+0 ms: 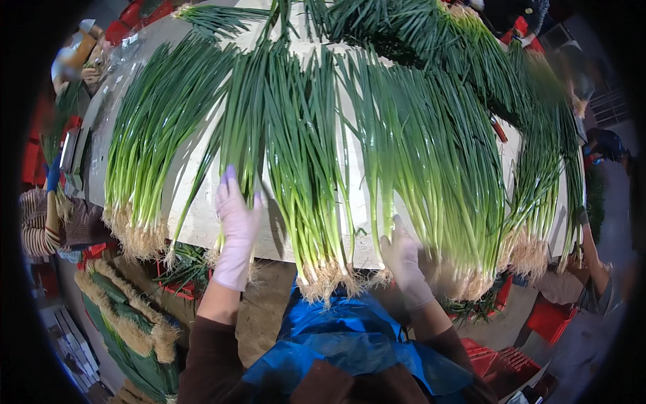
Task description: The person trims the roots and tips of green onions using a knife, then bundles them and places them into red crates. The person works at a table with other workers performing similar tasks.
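Observation:
Green onions with roots lie spread over a pale table, their roots hanging at the near edge. My left hand [238, 214], in a whitish glove, rests over a few stalks left of the middle bunch of green onions [313, 202]. My right hand [404, 252], gloved too, is at the pale lower stalks between that bunch and the large right bunch of green onions [454, 212]; whether its fingers close on a stalk is unclear. Farther left lies another bunch of green onions [146, 166]. A red-handled tool [498, 129] lies among the leaves at the right.
More green onions [474, 45] lie across the table's far side. Bundled green onions [131, 323] are stacked on the lower left. Red crates [550, 318] stand below the table. Co-workers are at both sides; a striped sleeve [40, 222] shows at left, a forearm [593, 252] at right.

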Motion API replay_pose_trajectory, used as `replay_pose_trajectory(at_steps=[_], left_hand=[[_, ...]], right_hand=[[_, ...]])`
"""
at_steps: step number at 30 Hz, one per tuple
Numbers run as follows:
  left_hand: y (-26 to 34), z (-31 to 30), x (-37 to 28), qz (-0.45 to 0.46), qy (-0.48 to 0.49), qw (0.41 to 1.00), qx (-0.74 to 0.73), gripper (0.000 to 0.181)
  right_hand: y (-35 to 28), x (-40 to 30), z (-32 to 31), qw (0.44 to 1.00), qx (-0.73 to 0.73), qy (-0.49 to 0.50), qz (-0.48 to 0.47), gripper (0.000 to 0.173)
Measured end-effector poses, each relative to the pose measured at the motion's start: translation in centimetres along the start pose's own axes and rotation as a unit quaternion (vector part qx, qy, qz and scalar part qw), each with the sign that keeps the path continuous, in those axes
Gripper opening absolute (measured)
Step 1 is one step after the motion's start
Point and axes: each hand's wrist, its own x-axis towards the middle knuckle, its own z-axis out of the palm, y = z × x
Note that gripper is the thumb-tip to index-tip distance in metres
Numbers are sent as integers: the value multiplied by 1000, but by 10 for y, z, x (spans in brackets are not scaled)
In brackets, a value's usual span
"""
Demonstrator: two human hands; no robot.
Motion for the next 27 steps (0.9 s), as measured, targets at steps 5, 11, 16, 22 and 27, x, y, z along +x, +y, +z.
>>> replay_pose_trajectory(at_steps=[5,11,16,22,27], left_hand=[[120,2,-40,-56,-280,893,-349,63],[196,86,-82,16,-285,955,-78,82],[197,95,-56,-68,-320,932,-158,71],[167,64,-45,-257,-365,653,-612,57],[141,51,-54,-306,-365,517,-711,57]], right_hand=[[8,10,2,975,203,-57,76,54],[50,18,37,844,511,-106,123,41],[21,13,-18,770,582,-174,194,40],[27,-12,-46,726,657,-153,133,36],[40,-20,-32,722,631,-198,204,32]])
